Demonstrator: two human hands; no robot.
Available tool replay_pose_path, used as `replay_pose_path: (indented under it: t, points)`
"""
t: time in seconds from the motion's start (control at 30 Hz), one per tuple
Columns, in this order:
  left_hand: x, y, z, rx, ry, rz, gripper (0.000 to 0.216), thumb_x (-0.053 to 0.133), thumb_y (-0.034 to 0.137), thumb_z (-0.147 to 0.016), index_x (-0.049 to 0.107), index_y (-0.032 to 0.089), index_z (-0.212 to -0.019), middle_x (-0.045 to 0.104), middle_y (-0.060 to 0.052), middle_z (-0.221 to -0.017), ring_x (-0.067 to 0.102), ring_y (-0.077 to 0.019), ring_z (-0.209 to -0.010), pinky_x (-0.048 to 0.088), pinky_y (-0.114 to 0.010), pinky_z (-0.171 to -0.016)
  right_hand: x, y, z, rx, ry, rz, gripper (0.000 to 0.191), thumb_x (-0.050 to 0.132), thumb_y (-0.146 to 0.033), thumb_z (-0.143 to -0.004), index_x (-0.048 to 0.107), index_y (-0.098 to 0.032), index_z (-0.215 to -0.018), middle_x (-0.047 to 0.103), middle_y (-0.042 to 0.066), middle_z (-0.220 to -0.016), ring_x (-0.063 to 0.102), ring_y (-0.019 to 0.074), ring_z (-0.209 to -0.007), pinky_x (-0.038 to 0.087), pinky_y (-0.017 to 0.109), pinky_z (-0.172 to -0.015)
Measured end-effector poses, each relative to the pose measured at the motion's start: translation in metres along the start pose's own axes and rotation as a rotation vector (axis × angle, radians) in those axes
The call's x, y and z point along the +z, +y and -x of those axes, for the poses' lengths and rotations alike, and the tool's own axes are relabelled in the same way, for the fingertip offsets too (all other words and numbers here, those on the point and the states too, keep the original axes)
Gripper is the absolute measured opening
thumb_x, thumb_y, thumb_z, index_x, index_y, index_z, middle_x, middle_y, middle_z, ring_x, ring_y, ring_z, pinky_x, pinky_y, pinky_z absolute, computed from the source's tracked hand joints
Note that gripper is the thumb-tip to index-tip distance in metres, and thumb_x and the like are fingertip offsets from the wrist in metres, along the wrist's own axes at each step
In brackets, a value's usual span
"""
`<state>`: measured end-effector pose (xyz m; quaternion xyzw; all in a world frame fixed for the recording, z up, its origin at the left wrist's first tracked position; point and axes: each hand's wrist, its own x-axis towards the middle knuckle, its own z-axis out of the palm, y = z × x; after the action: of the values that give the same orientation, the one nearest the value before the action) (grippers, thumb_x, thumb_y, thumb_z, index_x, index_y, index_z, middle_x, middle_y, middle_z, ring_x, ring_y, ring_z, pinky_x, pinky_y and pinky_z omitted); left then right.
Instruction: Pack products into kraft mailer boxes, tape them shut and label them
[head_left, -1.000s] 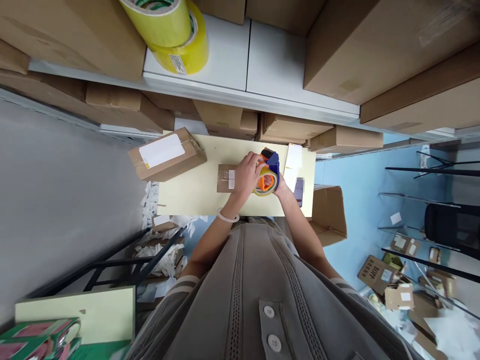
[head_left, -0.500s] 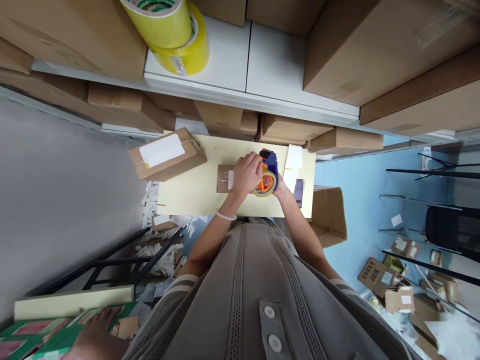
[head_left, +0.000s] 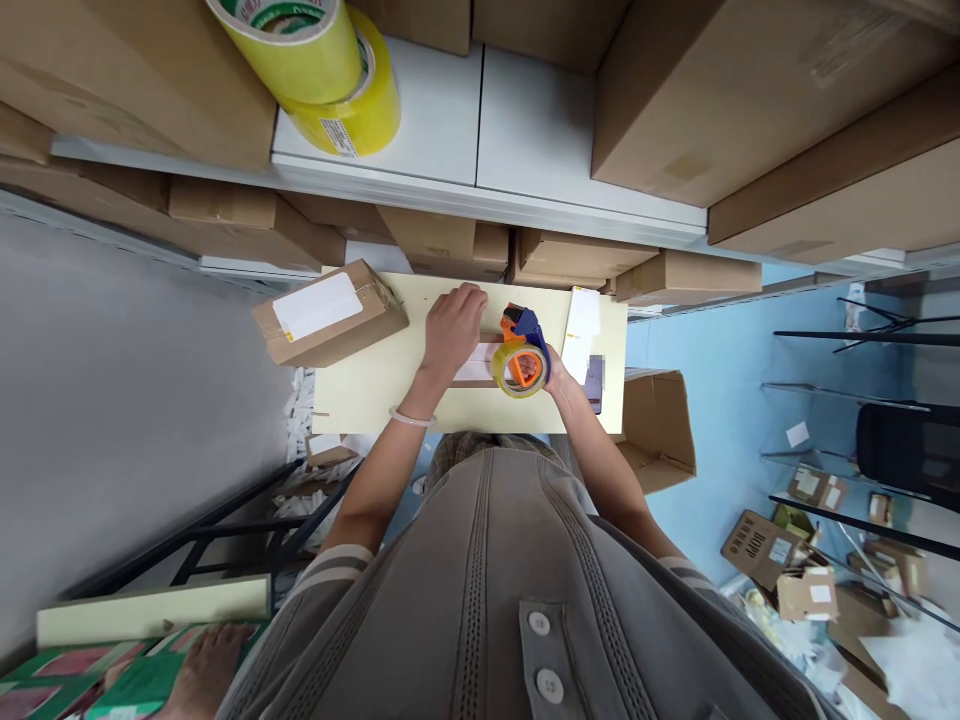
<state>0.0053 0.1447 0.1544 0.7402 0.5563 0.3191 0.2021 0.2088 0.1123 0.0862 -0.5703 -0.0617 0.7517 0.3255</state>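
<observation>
My left hand (head_left: 452,327) lies flat over the left end of a small cardboard box (head_left: 477,364) on the pale yellow table (head_left: 375,375). A white label shows on the box between my hands. My right hand (head_left: 551,372) grips a tape dispenser (head_left: 520,352) with a blue and orange frame and a yellowish tape roll, pressed against the right end of the box. Most of the box is hidden under my left hand and the dispenser.
A larger labelled cardboard box (head_left: 328,312) sits at the table's left corner. White papers (head_left: 583,322) and a phone (head_left: 596,381) lie at the right. Shelves with cartons and yellow tape rolls (head_left: 315,60) rise behind. An open carton (head_left: 660,430) stands right. Another person's foot (head_left: 206,665) shows bottom left.
My left hand has slid left and toward the far edge of the box. The box now shows a white label where brown card showed. The dispenser shifted slightly left.
</observation>
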Motion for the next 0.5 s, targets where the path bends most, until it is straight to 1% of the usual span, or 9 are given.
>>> replay_pose_path:
  t: [0.07,0.1,0.13,0.2,0.27,0.33,0.37,0.43,0.5]
  points:
    - [0.003,-0.002,0.004,-0.154,0.079,0.161,0.026,0.039,0.037,-0.101,0.059,0.022,-0.098,0.067,-0.009,-0.102,0.063,-0.0201,-0.091,0.047,-0.033,-0.083,0.000,-0.001,0.001,0.002,-0.001,0.022,0.037,0.056,-0.031,-0.086,0.045,-0.024,-0.051,0.044,-0.003,-0.042,0.040,0.0126,-0.041,0.040,0.025,-0.045]
    - [0.006,-0.003,0.007,-0.237,0.089,0.254,0.028,0.040,0.042,-0.101,0.059,0.022,-0.097,0.067,-0.008,-0.100,0.064,-0.0184,-0.086,0.048,-0.031,-0.080,0.001,-0.002,0.001,0.001,-0.001,0.034,0.036,0.057,-0.031,-0.085,0.046,-0.024,-0.052,0.044,-0.003,-0.042,0.041,0.0131,-0.042,0.040,0.025,-0.045]
    - [0.009,-0.003,0.010,-0.323,0.075,0.351,0.032,0.041,0.046,-0.100,0.060,0.021,-0.095,0.068,-0.007,-0.095,0.064,-0.0169,-0.080,0.049,-0.030,-0.076,0.001,-0.003,0.002,0.002,-0.001,0.046,0.035,0.058,-0.032,-0.085,0.046,-0.024,-0.052,0.044,-0.003,-0.042,0.042,0.0136,-0.043,0.040,0.025,-0.046]
    - [0.016,-0.003,0.015,-0.515,-0.019,0.545,0.045,0.040,0.058,-0.097,0.061,0.020,-0.084,0.068,-0.006,-0.081,0.062,-0.0150,-0.066,0.048,-0.028,-0.067,0.003,-0.004,0.003,0.000,-0.004,0.065,0.034,0.059,-0.034,-0.084,0.048,-0.024,-0.054,0.044,-0.003,-0.043,0.043,0.0146,-0.046,0.041,0.026,-0.047]
    - [0.021,-0.002,0.017,-0.723,-0.163,0.729,0.061,0.035,0.069,-0.093,0.060,0.019,-0.070,0.065,-0.006,-0.067,0.059,-0.0144,-0.055,0.046,-0.029,-0.058,0.006,-0.005,0.004,0.002,-0.009,0.071,0.033,0.058,-0.035,-0.085,0.049,-0.024,-0.055,0.045,-0.003,-0.045,0.045,0.0150,-0.048,0.042,0.027,-0.050]
    - [0.021,-0.001,0.014,-0.883,-0.310,0.885,0.071,0.031,0.078,-0.088,0.059,0.019,-0.060,0.062,-0.007,-0.059,0.056,-0.0141,-0.047,0.043,-0.029,-0.051,0.010,-0.006,0.007,0.005,-0.003,0.063,0.033,0.057,-0.036,-0.086,0.049,-0.024,-0.057,0.047,-0.003,-0.047,0.045,0.0148,-0.049,0.043,0.027,-0.052]
    - [0.019,-0.001,0.011,-0.932,-0.376,0.942,0.073,0.031,0.080,-0.086,0.059,0.019,-0.058,0.061,-0.007,-0.055,0.054,-0.0139,-0.044,0.041,-0.029,-0.048,0.013,-0.006,0.008,0.000,0.005,0.056,0.033,0.057,-0.036,-0.087,0.049,-0.024,-0.058,0.047,-0.003,-0.048,0.045,0.0144,-0.049,0.043,0.027,-0.053]
    - [0.014,0.001,0.005,-0.972,-0.480,0.996,0.070,0.038,0.079,-0.083,0.058,0.019,-0.055,0.057,-0.006,-0.050,0.050,-0.0126,-0.041,0.035,-0.027,-0.043,0.018,-0.006,0.011,-0.022,0.021,0.042,0.031,0.057,-0.034,-0.087,0.048,-0.023,-0.059,0.048,-0.004,-0.049,0.043,0.0130,-0.048,0.043,0.026,-0.053]
    - [0.007,0.003,0.000,-0.980,-0.530,0.976,0.059,0.051,0.071,-0.082,0.057,0.019,-0.055,0.053,-0.003,-0.046,0.045,-0.0109,-0.039,0.028,-0.026,-0.040,0.024,-0.006,0.015,-0.045,0.020,0.036,0.029,0.058,-0.031,-0.087,0.047,-0.023,-0.061,0.048,-0.005,-0.050,0.041,0.0116,-0.047,0.043,0.025,-0.053]
